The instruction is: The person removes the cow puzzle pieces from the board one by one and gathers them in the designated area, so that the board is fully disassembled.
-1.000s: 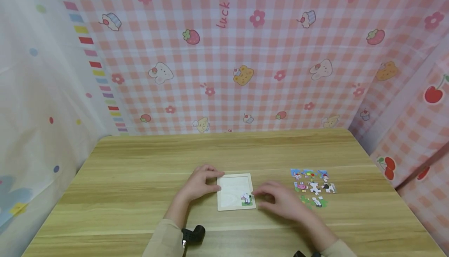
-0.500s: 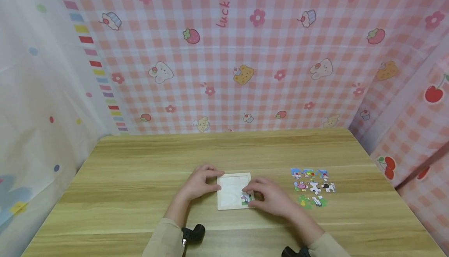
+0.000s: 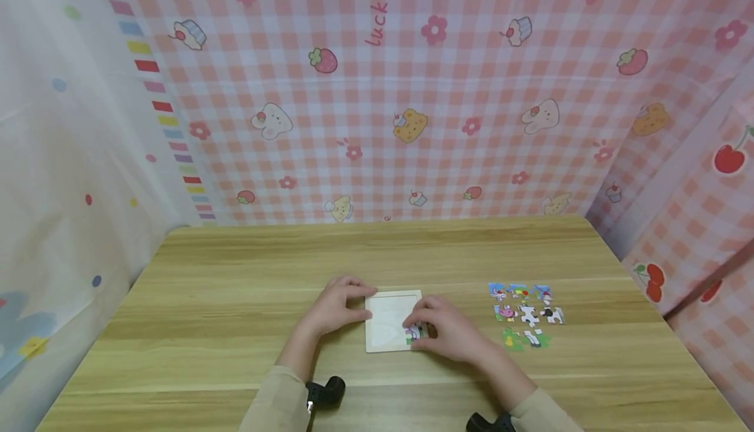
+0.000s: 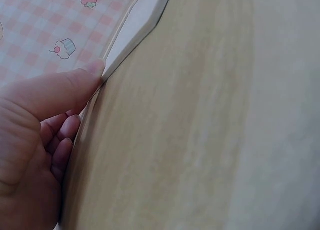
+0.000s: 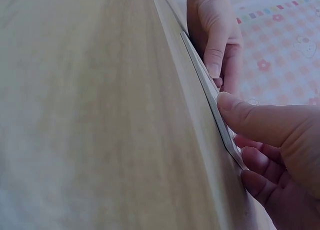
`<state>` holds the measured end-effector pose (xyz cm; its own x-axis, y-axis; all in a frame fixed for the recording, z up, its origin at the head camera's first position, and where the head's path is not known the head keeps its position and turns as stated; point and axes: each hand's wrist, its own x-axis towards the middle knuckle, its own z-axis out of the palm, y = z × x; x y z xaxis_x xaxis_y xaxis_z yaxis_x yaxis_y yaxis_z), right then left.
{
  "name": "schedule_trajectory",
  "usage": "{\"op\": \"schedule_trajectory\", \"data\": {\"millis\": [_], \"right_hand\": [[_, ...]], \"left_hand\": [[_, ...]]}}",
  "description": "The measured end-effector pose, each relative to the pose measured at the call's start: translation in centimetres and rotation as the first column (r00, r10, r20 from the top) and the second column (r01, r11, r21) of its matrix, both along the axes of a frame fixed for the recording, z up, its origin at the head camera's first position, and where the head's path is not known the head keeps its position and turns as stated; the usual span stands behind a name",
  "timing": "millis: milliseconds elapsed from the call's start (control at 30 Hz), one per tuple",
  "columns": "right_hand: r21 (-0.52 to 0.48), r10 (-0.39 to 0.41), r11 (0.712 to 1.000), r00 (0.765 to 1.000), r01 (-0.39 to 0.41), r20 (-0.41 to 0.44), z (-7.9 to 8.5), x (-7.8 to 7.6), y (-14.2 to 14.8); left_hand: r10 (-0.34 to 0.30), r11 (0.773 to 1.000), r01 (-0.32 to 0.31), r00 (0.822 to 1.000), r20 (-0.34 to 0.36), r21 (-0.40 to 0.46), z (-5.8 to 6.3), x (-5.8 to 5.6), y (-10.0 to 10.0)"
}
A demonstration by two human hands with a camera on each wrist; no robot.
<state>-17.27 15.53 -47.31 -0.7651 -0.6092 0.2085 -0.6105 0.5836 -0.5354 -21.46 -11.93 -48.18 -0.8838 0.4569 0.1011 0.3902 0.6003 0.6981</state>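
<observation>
A square, light wooden puzzle tray [image 3: 385, 321] lies flat on the table. In its near right corner sits one puzzle piece [image 3: 412, 332] printed in white, green and black, partly covered by fingers. My left hand [image 3: 334, 306] holds the tray at its far left corner, thumb on the left side and forefinger at the corner. My right hand [image 3: 450, 330] reaches over the right rim and pinches the piece between thumb and forefinger. The right wrist view shows the right thumb [image 5: 250, 117] on the tray's near edge, other fingers curled beside it; the piece is hidden there.
Several loose puzzle pieces [image 3: 529, 316] lie in rough rows to the right of the tray. A wooden table [image 3: 247, 262] bears everything, with a pink checked curtain [image 3: 353, 91] behind its far edge. Black wrist cameras [image 3: 326, 391] sit at both sleeves.
My right hand has moved left from beside the tray's right rim onto the piece in the near corner, and its fingers have closed there. The left hand has stayed in place.
</observation>
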Motion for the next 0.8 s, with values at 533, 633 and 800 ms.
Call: {"op": "schedule_trajectory", "data": {"millis": [533,633,800], "right_hand": [[0.025,-0.027,0.999,0.998,0.025,0.065,0.13,-0.19,-0.60],[0.021,-0.033,0.999,0.997,0.032,0.069,0.09,-0.14,-0.61],[-0.002,-0.015,1.000,0.998,0.015,0.056,0.13,0.04,-0.48]], "left_hand": [[0.005,1.000,-0.005,1.000,0.004,0.010,-0.01,0.05,-0.06],[0.001,1.000,-0.001,1.000,-0.007,0.013,-0.03,0.06,-0.02],[0.000,1.000,0.001,1.000,-0.030,0.015,-0.11,0.07,0.03]]}}
